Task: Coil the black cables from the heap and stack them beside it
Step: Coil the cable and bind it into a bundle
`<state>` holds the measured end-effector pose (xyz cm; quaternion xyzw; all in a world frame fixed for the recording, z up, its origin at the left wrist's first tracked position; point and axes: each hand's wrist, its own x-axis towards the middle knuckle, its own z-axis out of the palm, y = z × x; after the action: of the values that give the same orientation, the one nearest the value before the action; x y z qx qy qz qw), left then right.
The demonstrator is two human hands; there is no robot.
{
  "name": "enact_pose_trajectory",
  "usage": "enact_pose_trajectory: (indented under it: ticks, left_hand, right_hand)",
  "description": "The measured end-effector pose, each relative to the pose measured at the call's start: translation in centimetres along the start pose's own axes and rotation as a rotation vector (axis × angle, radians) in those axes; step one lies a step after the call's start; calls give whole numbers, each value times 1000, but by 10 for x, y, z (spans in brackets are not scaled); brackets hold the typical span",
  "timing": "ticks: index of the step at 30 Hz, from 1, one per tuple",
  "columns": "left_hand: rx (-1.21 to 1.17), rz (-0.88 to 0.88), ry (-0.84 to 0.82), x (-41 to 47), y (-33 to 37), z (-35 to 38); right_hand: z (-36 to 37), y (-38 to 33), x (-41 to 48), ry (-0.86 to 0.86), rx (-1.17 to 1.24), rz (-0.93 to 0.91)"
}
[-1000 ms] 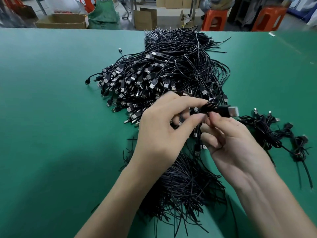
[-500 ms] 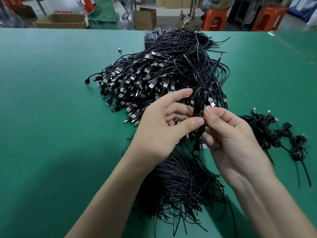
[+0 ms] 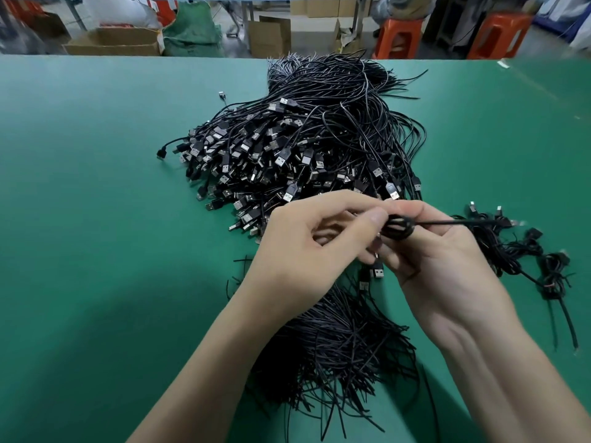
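Note:
A big heap of black USB cables (image 3: 307, 148) lies mid-table, plugs fanned toward me and loose wire ends spreading near my forearms. Both hands meet just in front of the heap. My right hand (image 3: 438, 260) holds a small coiled black cable (image 3: 398, 227) between its fingers. My left hand (image 3: 307, 251) pinches the same coil with thumb and forefinger. The cable's free end (image 3: 463, 222) stretches taut to the right. Several coiled cables (image 3: 524, 251) lie in a loose row on the table to the right of the heap.
The green table (image 3: 96, 219) stretches wide to the left and far right. A bundle of thin black wire ends (image 3: 335, 346) lies under my forearms. Beyond the far edge stand cardboard boxes (image 3: 112, 43) and orange stools (image 3: 396, 36).
The coil was held upright between both hands; now it is turned flat and its free end is pulled out straight to the right. Both hands stayed in front of the heap.

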<state>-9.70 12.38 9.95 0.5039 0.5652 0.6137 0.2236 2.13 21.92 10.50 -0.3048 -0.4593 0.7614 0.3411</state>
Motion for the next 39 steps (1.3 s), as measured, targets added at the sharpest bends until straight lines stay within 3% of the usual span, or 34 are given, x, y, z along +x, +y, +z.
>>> enact_pose_trajectory:
  ticks: [5, 10, 15, 19, 21, 26, 31, 35, 39]
  left_hand:
    - [-37, -88, 14, 2, -2, -2]
    - [-126, -186, 129, 4, -10, 2]
    - [-35, -80, 98, 4, -7, 3]
    - [232, 103, 128, 4, -9, -4]
    - [234, 83, 112, 3, -9, -6]
    - [18, 1, -23, 2, -2, -14]
    - [-42, -78, 61, 3, -4, -7]
    - [34, -55, 90, 3, -9, -4]
    - [246, 42, 88, 3, -9, -4]
  right_hand:
    - [1, -1, -3, -1, -45, -29]
    - [4, 2, -4, 4, 18, 35]
    - [6, 2, -1, -54, 195, 145]
    - [7, -3, -2, -105, 310, 194]
    - [7, -3, -3, -117, 325, 212]
    - [5, -2, -1, -99, 216, 171]
    - [5, 1, -2, -105, 230, 198]
    - [6, 1, -1, -57, 266, 229]
    - [2, -3, 1, -20, 85, 166]
